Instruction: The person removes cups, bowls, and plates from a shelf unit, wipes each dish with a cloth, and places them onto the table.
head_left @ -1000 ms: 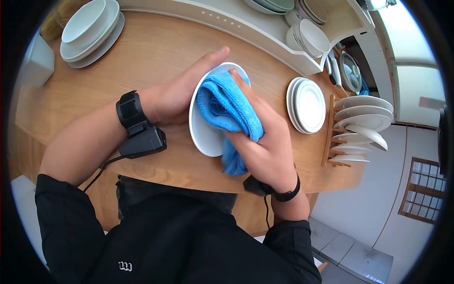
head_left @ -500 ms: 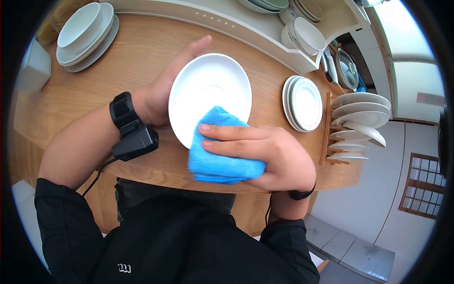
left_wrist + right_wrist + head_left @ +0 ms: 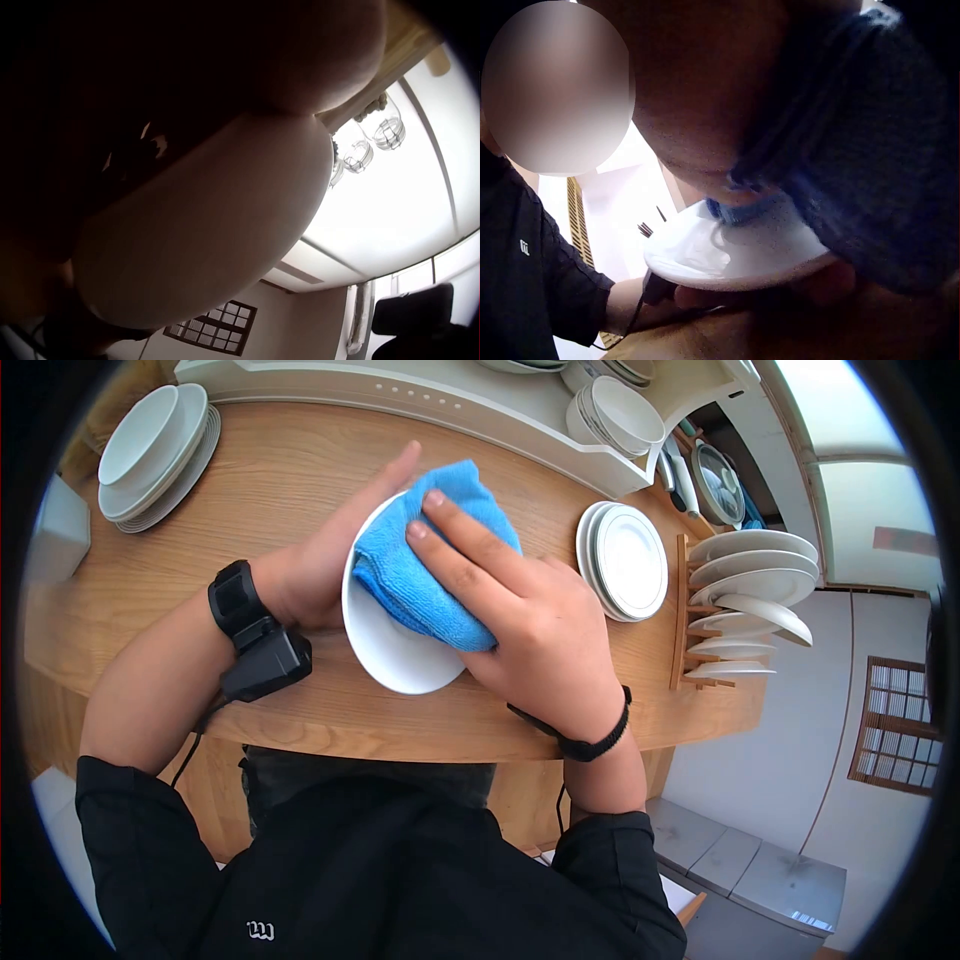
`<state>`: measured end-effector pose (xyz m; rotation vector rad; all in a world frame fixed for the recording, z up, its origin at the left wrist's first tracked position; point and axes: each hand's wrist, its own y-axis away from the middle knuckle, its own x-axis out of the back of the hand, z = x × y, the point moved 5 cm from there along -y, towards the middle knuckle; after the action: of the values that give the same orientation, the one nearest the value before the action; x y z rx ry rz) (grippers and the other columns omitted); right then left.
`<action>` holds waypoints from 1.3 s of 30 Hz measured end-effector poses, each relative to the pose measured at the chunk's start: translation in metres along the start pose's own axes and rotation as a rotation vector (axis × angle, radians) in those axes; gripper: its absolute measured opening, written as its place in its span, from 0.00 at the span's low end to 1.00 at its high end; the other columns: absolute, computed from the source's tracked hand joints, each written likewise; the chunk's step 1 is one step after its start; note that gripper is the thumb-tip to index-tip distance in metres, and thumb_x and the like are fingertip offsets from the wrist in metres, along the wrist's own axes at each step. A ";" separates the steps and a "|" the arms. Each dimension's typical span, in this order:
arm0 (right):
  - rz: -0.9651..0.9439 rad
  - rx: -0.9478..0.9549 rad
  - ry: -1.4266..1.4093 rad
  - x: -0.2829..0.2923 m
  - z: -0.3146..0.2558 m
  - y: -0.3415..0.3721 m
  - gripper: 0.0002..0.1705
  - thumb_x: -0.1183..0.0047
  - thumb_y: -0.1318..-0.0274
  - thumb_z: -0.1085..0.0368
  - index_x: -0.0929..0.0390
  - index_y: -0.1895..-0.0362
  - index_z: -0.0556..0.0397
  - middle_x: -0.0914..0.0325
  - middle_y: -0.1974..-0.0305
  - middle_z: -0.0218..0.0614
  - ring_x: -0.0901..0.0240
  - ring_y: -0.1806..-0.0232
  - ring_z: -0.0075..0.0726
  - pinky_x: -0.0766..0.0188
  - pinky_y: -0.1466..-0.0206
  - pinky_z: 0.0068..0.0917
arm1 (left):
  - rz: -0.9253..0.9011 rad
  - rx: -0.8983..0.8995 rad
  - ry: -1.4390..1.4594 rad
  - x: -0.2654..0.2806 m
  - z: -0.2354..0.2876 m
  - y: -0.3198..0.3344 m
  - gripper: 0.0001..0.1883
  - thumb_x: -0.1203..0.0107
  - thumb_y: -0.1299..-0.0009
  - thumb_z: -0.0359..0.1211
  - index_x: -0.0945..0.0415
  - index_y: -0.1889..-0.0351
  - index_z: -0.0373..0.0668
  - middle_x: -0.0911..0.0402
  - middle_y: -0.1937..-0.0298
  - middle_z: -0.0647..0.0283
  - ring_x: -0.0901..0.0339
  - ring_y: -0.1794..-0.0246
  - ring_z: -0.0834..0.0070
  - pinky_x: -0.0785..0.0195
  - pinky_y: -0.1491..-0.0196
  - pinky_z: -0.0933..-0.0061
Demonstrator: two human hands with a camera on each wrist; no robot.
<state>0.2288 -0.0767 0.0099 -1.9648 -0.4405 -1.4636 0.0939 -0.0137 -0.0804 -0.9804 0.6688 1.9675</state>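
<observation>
In the head view my left hand holds a shallow white bowl at its left side, tilted above the table. Its thumb points up along the rim, and the right wrist view shows its fingers beneath the bowl. A folded blue cloth lies against the inside of the bowl and covers much of it. My right hand grips that cloth, two fingers spread on top and the thumb hidden. From the left wrist, the bowl's pale underside fills the middle.
A stack of white plates stands on the wooden table to the right, beside a wooden rack of upright plates. At far left is a pile of white dishes. A white shelf with bowls runs along the back.
The right hand has swept the blue cloth from the bowl's near edge up and across its inside toward the far edge. The bowl, still in the left hand, has tilted.
</observation>
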 end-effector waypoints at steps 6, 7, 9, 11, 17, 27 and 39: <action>-0.201 -0.101 -0.084 0.010 0.005 0.013 0.46 0.32 0.52 0.72 0.25 0.24 0.40 0.27 0.22 0.34 0.12 0.54 0.52 0.14 0.54 0.41 | 0.035 -0.022 0.067 0.015 0.001 0.002 0.42 0.63 0.16 0.71 0.15 0.43 0.42 0.09 0.47 0.59 0.12 0.49 0.70 0.17 0.41 0.66; -0.238 -0.134 -0.117 0.009 0.006 0.016 0.47 0.32 0.52 0.72 0.26 0.23 0.40 0.27 0.22 0.34 0.12 0.52 0.53 0.14 0.54 0.42 | 0.076 -0.041 0.047 0.016 0.002 0.002 0.41 0.63 0.16 0.70 0.16 0.45 0.42 0.10 0.47 0.59 0.12 0.51 0.71 0.17 0.40 0.65; -0.271 -0.171 -0.153 0.008 0.010 0.018 0.48 0.33 0.52 0.72 0.27 0.22 0.40 0.28 0.21 0.34 0.13 0.51 0.55 0.14 0.53 0.42 | 0.116 -0.055 0.024 0.019 0.003 0.003 0.40 0.63 0.15 0.69 0.16 0.47 0.42 0.10 0.48 0.59 0.13 0.52 0.71 0.17 0.40 0.65; -0.290 -0.164 -0.281 0.007 0.012 0.018 0.52 0.33 0.52 0.72 0.32 0.19 0.40 0.32 0.19 0.38 0.14 0.49 0.59 0.14 0.51 0.44 | 0.088 -0.086 0.089 0.022 0.001 0.002 0.41 0.62 0.16 0.70 0.16 0.45 0.40 0.10 0.47 0.58 0.12 0.50 0.70 0.18 0.39 0.64; -0.200 -0.210 -0.354 -0.009 0.007 0.016 0.56 0.34 0.52 0.74 0.38 0.16 0.41 0.38 0.17 0.45 0.16 0.46 0.66 0.13 0.49 0.48 | 0.131 -0.113 0.090 0.014 0.007 0.004 0.44 0.62 0.17 0.71 0.16 0.40 0.39 0.10 0.45 0.57 0.12 0.46 0.68 0.18 0.36 0.63; -0.186 -0.246 -0.492 -0.016 0.018 0.014 0.55 0.38 0.54 0.78 0.36 0.17 0.45 0.39 0.16 0.47 0.21 0.36 0.68 0.16 0.38 0.49 | 0.231 -0.142 0.078 0.020 0.008 0.007 0.40 0.61 0.17 0.70 0.15 0.47 0.43 0.10 0.49 0.60 0.14 0.52 0.70 0.18 0.42 0.66; -0.251 -0.125 -0.597 -0.012 0.019 0.012 0.57 0.45 0.57 0.81 0.38 0.16 0.47 0.41 0.15 0.49 0.32 0.22 0.64 0.27 0.25 0.45 | 0.102 -0.220 0.108 0.020 0.004 0.008 0.38 0.60 0.15 0.67 0.14 0.48 0.42 0.09 0.51 0.60 0.13 0.52 0.70 0.19 0.41 0.65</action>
<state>0.2460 -0.0712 -0.0082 -2.5135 -0.8970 -1.0337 0.0783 -0.0060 -0.0936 -1.2143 0.5797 2.1226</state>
